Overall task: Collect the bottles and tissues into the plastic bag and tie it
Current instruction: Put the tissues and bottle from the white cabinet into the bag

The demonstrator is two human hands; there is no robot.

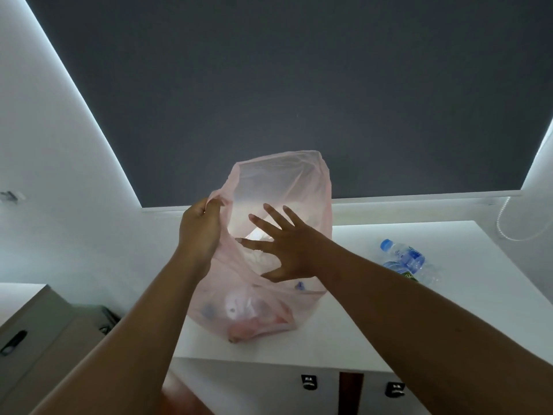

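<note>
Now our left hand (199, 232) is closed, pinching the left rim of the pink plastic bag (269, 187) that stands upright on the white table (374, 324), mouth toward us. Our right hand (285, 250) is spread wide, empty, over the mouth. Crushed water bottles (408, 260) lie on the table to the right.

The bag (278, 187) stands on the table (344, 333), near its left end, mouth upward. The left hand (199, 232) pinches the bag's left rim; the right hand (284, 247) is spread over the mouth from the right. Inside, tissues (257, 256) lie above what may be a bottle at the bottom. Bottles (407, 260) lie on the table to the right of the bag, well apart from it. A box (36, 339) sits left of the table.
</note>
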